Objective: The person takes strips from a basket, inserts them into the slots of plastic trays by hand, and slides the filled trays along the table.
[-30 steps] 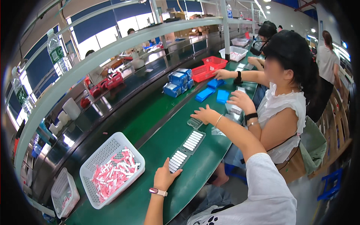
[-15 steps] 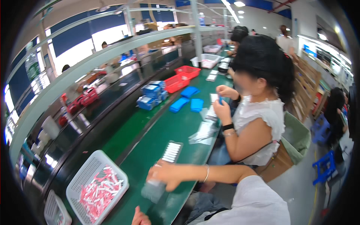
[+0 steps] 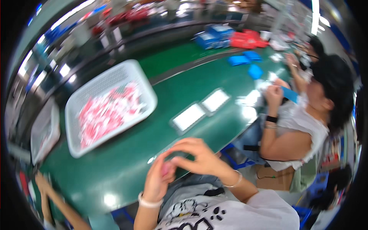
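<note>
Close to my body, over the near edge of the green table (image 3: 115, 172), my two hands meet. My left hand (image 3: 156, 178) is closed around a small pink piece (image 3: 166, 168), blurred and partly covered by fingers. Curving in from the right, my right hand (image 3: 199, 155) has its thumb and fingertips against the left hand; whatever they pinch is hidden. Beyond them lie two clear trays of white pieces, the nearer tray (image 3: 188, 117) and the farther tray (image 3: 216, 101), end to end. A white basket (image 3: 149, 86) heaped with pink and white pieces stands to the left.
A smaller white basket (image 3: 53, 124) sits at far left, near another person's forearms (image 3: 63, 205). At right, a co-worker (image 3: 291, 130) holds a blue piece (image 3: 290, 94). Blue packs (image 3: 239, 60), blue boxes (image 3: 214, 37) and red baskets (image 3: 247, 39) are farther back.
My right hand has left the clear tray and come back to meet my left hand, which now holds the pink piece. The view has swung left and down.
</note>
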A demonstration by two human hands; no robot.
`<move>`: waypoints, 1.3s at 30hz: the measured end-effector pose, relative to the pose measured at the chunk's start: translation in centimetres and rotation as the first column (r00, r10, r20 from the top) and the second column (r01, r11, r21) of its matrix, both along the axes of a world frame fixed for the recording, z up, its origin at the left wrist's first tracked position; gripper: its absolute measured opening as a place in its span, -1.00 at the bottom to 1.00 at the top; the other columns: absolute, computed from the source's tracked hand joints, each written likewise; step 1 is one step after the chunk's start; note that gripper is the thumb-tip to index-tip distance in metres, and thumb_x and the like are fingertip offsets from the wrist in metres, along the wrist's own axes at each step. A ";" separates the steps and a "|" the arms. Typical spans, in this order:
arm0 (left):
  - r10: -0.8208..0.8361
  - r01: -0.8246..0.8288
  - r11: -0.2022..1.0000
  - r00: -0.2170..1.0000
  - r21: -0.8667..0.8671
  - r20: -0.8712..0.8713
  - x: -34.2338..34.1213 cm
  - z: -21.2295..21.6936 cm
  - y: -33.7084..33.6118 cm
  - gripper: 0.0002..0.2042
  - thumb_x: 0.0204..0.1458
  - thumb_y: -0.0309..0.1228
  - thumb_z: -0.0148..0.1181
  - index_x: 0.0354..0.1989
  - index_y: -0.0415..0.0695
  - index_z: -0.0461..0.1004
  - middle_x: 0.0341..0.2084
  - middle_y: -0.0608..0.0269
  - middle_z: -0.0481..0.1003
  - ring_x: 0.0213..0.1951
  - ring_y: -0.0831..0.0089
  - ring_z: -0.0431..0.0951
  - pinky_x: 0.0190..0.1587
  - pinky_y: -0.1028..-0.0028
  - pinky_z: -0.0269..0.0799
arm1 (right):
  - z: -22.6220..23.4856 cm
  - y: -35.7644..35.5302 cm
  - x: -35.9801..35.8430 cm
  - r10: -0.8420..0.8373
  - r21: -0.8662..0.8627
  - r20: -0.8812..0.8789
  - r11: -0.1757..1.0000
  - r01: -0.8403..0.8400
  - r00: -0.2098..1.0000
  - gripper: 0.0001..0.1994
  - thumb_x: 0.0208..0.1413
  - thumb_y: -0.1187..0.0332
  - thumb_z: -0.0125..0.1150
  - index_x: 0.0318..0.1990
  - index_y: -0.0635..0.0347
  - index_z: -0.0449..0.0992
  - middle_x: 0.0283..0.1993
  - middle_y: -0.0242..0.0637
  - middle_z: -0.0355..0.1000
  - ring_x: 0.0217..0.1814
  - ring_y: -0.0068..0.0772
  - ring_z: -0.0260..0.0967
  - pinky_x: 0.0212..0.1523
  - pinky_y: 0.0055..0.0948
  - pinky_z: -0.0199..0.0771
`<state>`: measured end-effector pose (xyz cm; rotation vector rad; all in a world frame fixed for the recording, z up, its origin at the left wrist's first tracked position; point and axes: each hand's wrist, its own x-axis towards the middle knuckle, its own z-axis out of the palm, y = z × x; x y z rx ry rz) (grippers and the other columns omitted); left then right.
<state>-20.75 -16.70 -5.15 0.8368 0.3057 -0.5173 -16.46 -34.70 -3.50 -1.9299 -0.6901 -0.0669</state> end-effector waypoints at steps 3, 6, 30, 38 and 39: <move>-0.153 0.155 0.972 0.988 -0.177 0.023 0.5 -0.3 -0.3 -0.45 0.26 0.10 -0.40 0.18 -0.07 0.18 -0.55 0.40 0.31 -0.67 0.72 0.02 -0.60 0.66 -0.09 | -1.1 0.4 -1.0 -0.072 0.063 -0.112 0.995 0.080 0.991 -0.78 -0.07 0.40 0.31 -0.21 0.16 0.57 -0.18 -0.22 0.50 -0.11 -0.20 0.43 -0.10 -0.33 0.38; -0.124 0.121 0.985 0.992 -0.123 -0.019 0.0 -0.4 -0.3 -0.36 0.22 0.16 -0.37 0.24 -0.13 0.12 -0.55 0.35 0.29 -0.67 0.68 0.04 -0.60 0.64 -0.07 | -1.9 0.7 -1.3 -0.034 0.078 -0.242 0.995 0.054 0.970 -0.83 -0.11 0.43 0.36 -0.32 0.23 0.56 -0.22 -0.25 0.50 -0.13 -0.24 0.40 -0.09 -0.35 0.36; -0.052 0.040 0.984 0.997 -0.175 -0.061 -1.0 -0.4 2.1 -0.61 0.29 -0.27 -0.23 0.12 -0.31 0.28 -0.43 0.39 0.30 -0.53 0.69 0.12 -0.49 0.64 0.07 | -3.6 -0.8 1.9 0.080 -0.368 0.408 0.926 0.084 0.909 -0.91 -0.12 0.50 0.29 -0.42 0.16 0.51 -0.19 -0.46 0.52 -0.19 -0.37 0.39 -0.25 -0.41 0.25; 0.052 -0.052 0.996 0.999 0.069 0.001 -1.7 -0.7 1.6 -0.73 0.28 -0.37 -0.16 0.08 -0.20 0.24 -0.44 0.34 0.34 -0.55 0.70 0.12 -0.51 0.65 0.06 | -3.8 -0.8 0.9 0.102 -0.503 0.378 0.857 0.111 0.920 -0.88 -0.08 0.37 0.30 -0.35 0.06 0.54 -0.09 -0.54 0.51 -0.02 -0.39 0.32 -0.08 -0.21 -0.01; 0.053 -0.052 0.996 0.999 0.067 0.001 -1.8 -0.9 1.5 -0.73 0.28 -0.37 -0.16 0.08 -0.20 0.24 -0.44 0.34 0.34 -0.55 0.70 0.12 -0.51 0.65 0.06 | -3.9 -0.8 1.1 0.101 -0.508 0.384 0.854 0.118 0.918 -0.87 -0.08 0.35 0.31 -0.34 0.04 0.54 -0.09 -0.55 0.51 0.00 -0.39 0.31 -0.08 -0.20 -0.05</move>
